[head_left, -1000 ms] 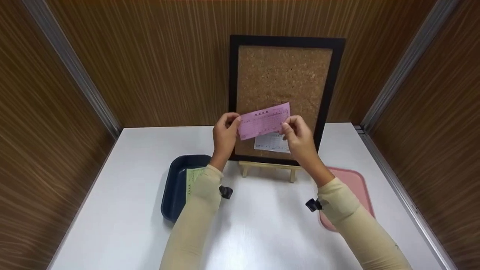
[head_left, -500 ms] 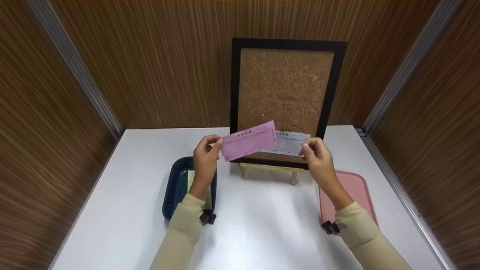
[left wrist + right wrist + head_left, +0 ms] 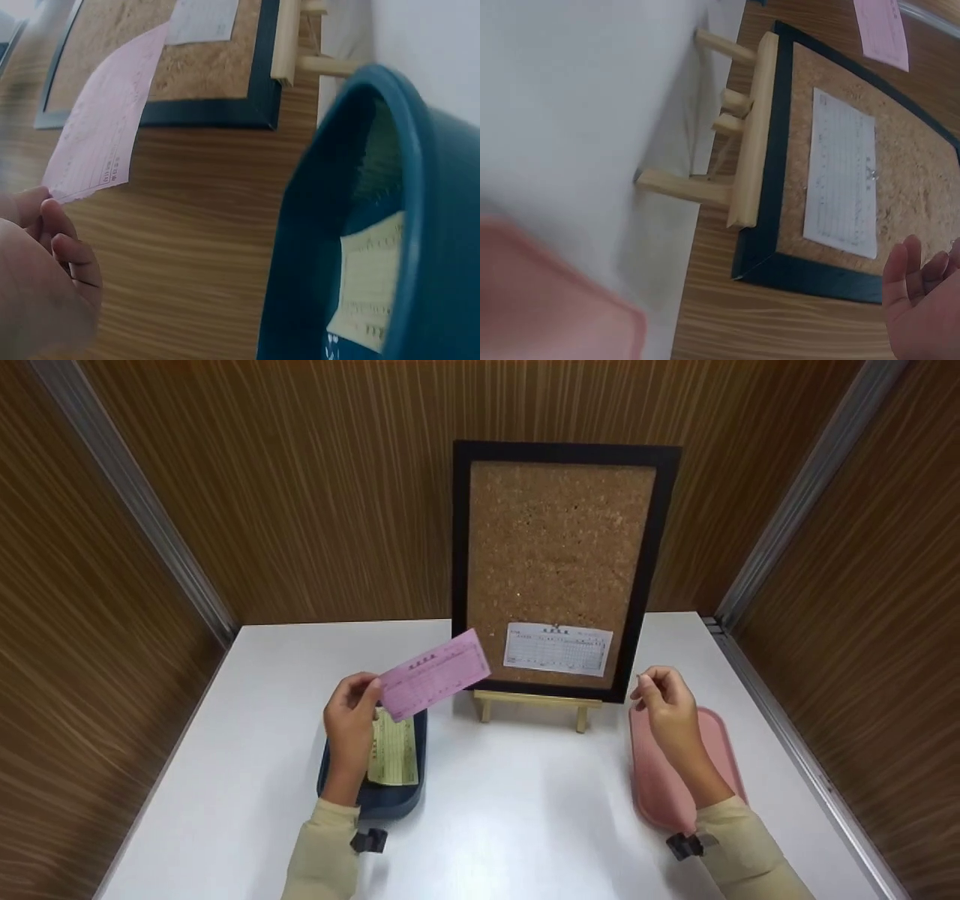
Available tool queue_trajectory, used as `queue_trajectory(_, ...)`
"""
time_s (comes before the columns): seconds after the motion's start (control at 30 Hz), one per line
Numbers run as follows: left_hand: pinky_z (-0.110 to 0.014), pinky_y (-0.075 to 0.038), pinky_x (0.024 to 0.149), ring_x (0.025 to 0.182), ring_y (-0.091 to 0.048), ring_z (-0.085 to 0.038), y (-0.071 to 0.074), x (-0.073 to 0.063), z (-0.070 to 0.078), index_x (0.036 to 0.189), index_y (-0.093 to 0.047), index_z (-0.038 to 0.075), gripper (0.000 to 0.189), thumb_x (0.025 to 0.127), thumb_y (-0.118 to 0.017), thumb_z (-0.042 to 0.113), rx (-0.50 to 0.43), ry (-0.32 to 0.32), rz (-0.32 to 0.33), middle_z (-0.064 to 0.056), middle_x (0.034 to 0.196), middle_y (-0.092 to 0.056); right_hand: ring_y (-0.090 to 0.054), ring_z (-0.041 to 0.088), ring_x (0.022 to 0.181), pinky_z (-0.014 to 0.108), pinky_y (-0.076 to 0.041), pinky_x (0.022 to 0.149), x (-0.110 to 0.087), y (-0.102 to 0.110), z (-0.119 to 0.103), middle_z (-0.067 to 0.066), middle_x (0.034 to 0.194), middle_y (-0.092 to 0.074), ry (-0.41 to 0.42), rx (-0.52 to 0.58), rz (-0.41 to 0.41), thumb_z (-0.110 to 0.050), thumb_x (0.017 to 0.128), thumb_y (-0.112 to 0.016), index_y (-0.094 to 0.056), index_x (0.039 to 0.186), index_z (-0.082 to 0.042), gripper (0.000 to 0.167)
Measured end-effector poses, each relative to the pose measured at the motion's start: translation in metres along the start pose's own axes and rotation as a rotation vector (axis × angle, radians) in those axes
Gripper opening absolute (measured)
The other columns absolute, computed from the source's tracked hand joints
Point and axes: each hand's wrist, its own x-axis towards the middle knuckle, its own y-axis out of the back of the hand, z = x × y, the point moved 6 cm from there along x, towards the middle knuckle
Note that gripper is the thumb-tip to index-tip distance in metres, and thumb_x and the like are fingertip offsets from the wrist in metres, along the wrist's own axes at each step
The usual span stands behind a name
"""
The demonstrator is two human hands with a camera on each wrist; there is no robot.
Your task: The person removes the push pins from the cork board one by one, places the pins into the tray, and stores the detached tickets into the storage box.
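My left hand (image 3: 352,727) pinches a pink printed paper slip (image 3: 435,675) by its left end, above the dark blue tray (image 3: 394,808). Yellow-green slips (image 3: 393,751) lie inside that tray. On the right, my right hand (image 3: 670,709) is raised over the far part of a pink tray (image 3: 660,780). Its thumb and forefinger pinch a tiny thing, which looks like a clear push pin (image 3: 955,242). Between the hands stands a black-framed cork board (image 3: 562,540). Low on it hangs a white printed slip (image 3: 559,649), with a clear push pin (image 3: 871,173) at its top edge.
A small wooden easel (image 3: 536,699) carries the board on the white table (image 3: 510,810). Wood-grain panels (image 3: 300,495) enclose the back and both sides. Metal strips run along the corners.
Away from the board, my left hand has carried the pink slip left and down. My right hand has let go of the slip's right end and drawn back to the right, uncovering the white slip.
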Motion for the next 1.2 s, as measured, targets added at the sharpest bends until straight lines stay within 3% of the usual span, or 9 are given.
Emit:
queue_trajectory(0.2,-0.023,-0.047,0.064,0.082,-0.058,-0.02,0.026,-0.006,-0.009,0.114,-0.065,0.001,0.024,0.099,-0.066,0.02,0.017,0.026,0.065,-0.009,0.1,-0.063,-0.059,0.01,0.076,0.023,-0.052,0.071,-0.009,0.021,0.026,0.012,0.093,-0.059,-0.079,-0.071,0.02,-0.015,0.107,-0.047,-0.051,0.11,0.005,0.021)
queue_trajectory(0.3,-0.022,-0.048,0.063,0.079,-0.058,-0.018,0.036,-0.007,-0.016,0.114,-0.065,0.0,0.023,0.099,-0.065,0.018,0.031,0.057,0.091,-0.009,0.1,-0.062,-0.059,0.01,0.076,0.023,-0.051,0.064,-0.014,0.034,0.042,0.011,0.093,-0.061,-0.133,-0.143,0.025,-0.018,0.108,-0.047,-0.051,0.112,0.004,0.023)
queue_trajectory(0.43,-0.019,-0.045,0.059,0.073,-0.055,-0.014,0.05,-0.009,-0.029,0.113,-0.065,0.001,0.021,0.1,-0.064,0.018,0.09,0.109,0.124,-0.008,0.102,-0.06,-0.06,0.013,0.073,0.025,-0.05,0.057,-0.019,0.046,0.061,0.008,0.089,-0.063,-0.193,-0.231,0.019,-0.024,0.108,-0.047,-0.052,0.112,0.002,0.027)
queue_trajectory(0.53,-0.019,-0.043,0.06,0.074,-0.054,-0.015,0.058,-0.011,-0.037,0.114,-0.066,0.003,0.021,0.101,-0.062,0.018,0.153,0.132,0.145,-0.008,0.105,-0.061,-0.061,0.014,0.071,0.027,-0.053,0.06,-0.02,0.052,0.072,0.007,0.087,-0.063,-0.217,-0.241,0.019,-0.024,0.108,-0.047,-0.052,0.112,0.003,0.028)
queue_trajectory(0.73,-0.021,-0.042,0.073,0.085,-0.058,-0.015,0.066,-0.014,-0.047,0.113,-0.068,0.003,0.02,0.101,-0.061,0.018,0.282,0.146,0.194,-0.012,0.106,-0.067,-0.062,0.011,0.075,0.024,-0.054,0.067,-0.024,0.062,0.094,0.008,0.089,-0.061,-0.272,-0.221,0.026,-0.018,0.108,-0.046,-0.052,0.112,0.005,0.024)
queue_trajectory(0.97,-0.022,-0.042,0.064,0.074,-0.057,-0.015,0.073,-0.019,-0.054,0.108,-0.07,0.003,0.017,0.098,-0.062,0.014,0.422,0.15,0.265,-0.015,0.098,-0.071,-0.06,0.008,0.074,0.026,-0.054,0.071,-0.03,0.068,0.116,-0.003,0.082,-0.059,-0.383,-0.187,0.015,-0.014,0.108,-0.045,-0.05,0.112,0.005,0.02)
queue_trajectory(1.2,-0.03,-0.039,0.071,0.08,-0.056,-0.024,0.079,-0.025,-0.059,0.109,-0.069,0.002,0.018,0.099,-0.06,0.014,0.485,0.165,0.29,-0.017,0.102,-0.07,-0.062,0.009,0.075,0.026,-0.054,0.072,-0.032,0.072,0.126,0.003,0.086,-0.061,-0.438,-0.204,-0.019,-0.017,0.108,-0.043,-0.048,0.119,0.006,0.026)
